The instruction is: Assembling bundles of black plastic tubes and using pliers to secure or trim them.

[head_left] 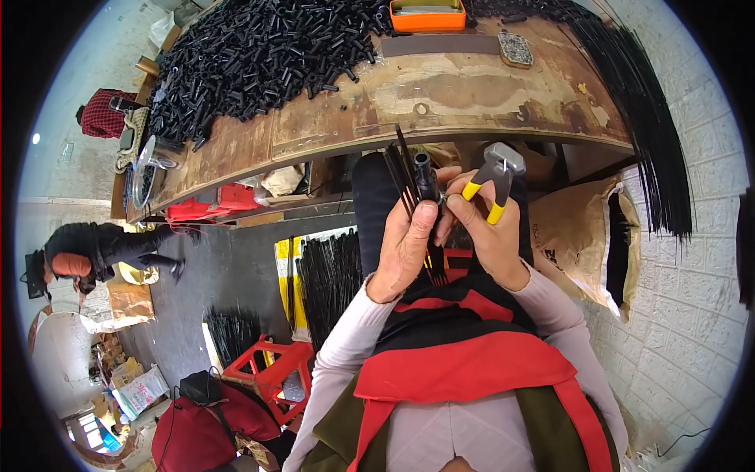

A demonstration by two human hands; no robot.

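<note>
My left hand (405, 250) is closed around a bunch of thin black rods that look like umbrella ribs (399, 175). A short black tube (425, 178) stands up at the same grip. Tucked in my right hand (489, 236) are end-cutting pincers (503, 161) with a grey metal head and yellow handles. The thumb and fingertips of that hand also meet close to the tube, around something too small to make out. Both hands are above my lap, just in front of the bench edge.
On the wooden bench (440, 86) lie a large heap of black tubes (267, 59), an orange box (427, 16) and a small tray of metal bits (515, 49). Long black rods (641, 118) hang over its right end. A paper sack (574, 232), red stool (287, 370) and two people (94, 256) are around.
</note>
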